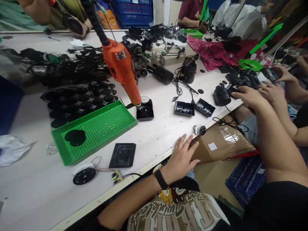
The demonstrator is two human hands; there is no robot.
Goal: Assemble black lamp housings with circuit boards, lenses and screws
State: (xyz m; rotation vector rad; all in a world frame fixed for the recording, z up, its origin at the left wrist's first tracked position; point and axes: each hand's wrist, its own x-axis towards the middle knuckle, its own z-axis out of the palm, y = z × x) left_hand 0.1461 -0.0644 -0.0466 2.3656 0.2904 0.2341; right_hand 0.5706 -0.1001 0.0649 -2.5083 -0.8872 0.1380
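My left hand (182, 158) lies flat with fingers spread on the front edge of the white table (156, 134), touching a brown cardboard box (223, 144). A black band sits on that wrist. A small white and black round part (200, 129) lies just beyond its fingertips. My right hand (249, 96) reaches out palm down, fingers stretched, over the table's right edge. It is next to a black cylindrical housing (221, 95) and a pile of black parts (243, 80). It holds nothing that I can see.
An orange hanging power screwdriver (122, 69) rests its tip on a black square part (145, 110). A green tray (96, 131), black plate (122, 155), discs and wired parts lie at the left. A co-worker's hands (274, 86) work close at my right. Blue crates (247, 179) stand below.
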